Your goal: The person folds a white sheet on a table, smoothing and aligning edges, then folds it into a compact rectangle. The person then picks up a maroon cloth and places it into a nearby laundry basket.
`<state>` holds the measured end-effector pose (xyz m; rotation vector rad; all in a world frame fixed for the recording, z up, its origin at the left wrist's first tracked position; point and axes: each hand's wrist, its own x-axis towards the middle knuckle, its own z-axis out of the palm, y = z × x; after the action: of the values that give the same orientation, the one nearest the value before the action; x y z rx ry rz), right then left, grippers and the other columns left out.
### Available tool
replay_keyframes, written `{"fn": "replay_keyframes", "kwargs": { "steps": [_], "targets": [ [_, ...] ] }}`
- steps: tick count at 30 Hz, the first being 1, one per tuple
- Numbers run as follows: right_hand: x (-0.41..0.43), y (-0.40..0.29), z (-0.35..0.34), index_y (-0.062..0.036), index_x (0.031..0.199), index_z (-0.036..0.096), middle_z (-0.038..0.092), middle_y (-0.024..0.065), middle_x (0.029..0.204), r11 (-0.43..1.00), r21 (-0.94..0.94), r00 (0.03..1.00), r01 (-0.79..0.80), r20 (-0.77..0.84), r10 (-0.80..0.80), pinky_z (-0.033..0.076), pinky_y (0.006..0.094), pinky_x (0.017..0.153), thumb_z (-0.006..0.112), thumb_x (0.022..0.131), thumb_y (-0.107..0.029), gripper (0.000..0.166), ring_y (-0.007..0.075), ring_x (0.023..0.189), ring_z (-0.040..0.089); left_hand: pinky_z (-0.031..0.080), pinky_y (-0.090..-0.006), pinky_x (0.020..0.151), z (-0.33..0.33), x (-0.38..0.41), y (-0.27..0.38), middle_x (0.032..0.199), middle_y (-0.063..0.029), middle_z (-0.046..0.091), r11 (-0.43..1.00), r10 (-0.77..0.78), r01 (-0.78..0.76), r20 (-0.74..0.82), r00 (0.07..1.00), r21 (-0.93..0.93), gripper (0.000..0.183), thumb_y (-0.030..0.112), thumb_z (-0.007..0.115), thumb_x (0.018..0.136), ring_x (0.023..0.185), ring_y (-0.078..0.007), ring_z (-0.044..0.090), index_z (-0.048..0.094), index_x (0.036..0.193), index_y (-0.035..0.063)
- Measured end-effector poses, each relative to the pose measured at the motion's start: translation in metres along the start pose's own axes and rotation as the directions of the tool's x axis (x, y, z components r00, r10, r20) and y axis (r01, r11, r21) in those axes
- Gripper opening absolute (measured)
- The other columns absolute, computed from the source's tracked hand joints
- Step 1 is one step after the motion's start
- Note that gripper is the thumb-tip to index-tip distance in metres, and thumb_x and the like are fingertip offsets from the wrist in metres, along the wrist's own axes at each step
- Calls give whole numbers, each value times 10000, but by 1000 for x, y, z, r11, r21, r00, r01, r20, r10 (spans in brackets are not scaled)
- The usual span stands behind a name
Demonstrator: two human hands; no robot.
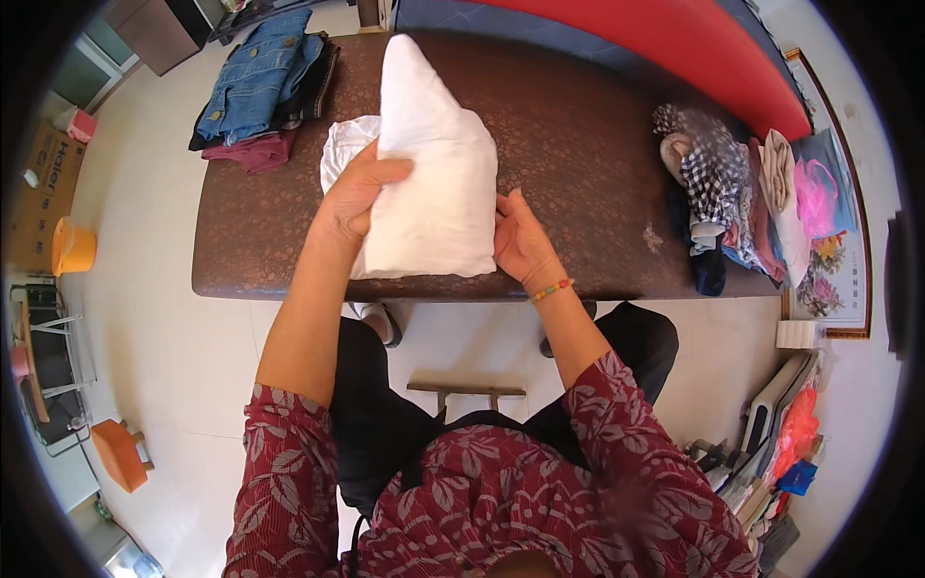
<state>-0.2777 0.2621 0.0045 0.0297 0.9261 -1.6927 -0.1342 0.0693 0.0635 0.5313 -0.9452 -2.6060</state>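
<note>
A folded white cloth (437, 202), with a pointed flap rising at its top left, is held above the front part of the brown padded bench (592, 180). My left hand (361, 186) grips its left edge, thumb across the front and fingers behind. At the right edge, my right hand (522, 238) touches the cloth with its thumb raised; some fingertips are hidden by the fabric, so its grip is unclear. Crumpled white fabric (348, 148) shows just left of the folded part; whether it belongs to the same piece cannot be seen.
Folded clothes with a denim garment (253, 79) on top lie at the bench's far left. A heap of mixed clothes (712, 173) occupies its right end. Behind stands a red and grey backrest (694, 43). An orange stool (119, 455) and a yellow bucket (74, 246) stand on the floor.
</note>
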Motion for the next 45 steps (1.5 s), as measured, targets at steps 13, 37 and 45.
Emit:
{"fn": "replay_keyframes", "kwargs": {
  "steps": [13,37,45],
  "targets": [
    [7,14,30,40,1445,267,557,150,1228,871,-491,950,23,-260,-172,487,376,877,717,823,-293,837,235,1092,562,557,-419,866,-79,-21,11,1158,-208,621,917,-60,170,-297,953,361,513,-58,539,755,923,-281,680,487,1264,-90],
    [67,30,42,-97,1418,429,242,162,1544,-595,-780,802,194,476,-362,133,427,1174,529,886,-493,670,354,1440,161,533,-485,623,-79,-23,-40,1122,-208,498,-509,519,375,-71,852,775,605,36,471,860,718,-396,642,306,1438,110],
    [61,26,45,-134,1437,417,221,163,1555,-587,-796,824,150,428,-370,94,439,1175,616,767,-592,835,358,1450,131,353,-525,1029,-44,-23,-56,1485,-170,353,-718,495,126,376,783,684,490,115,512,853,1290,-332,434,475,1339,68]
  ]
}}
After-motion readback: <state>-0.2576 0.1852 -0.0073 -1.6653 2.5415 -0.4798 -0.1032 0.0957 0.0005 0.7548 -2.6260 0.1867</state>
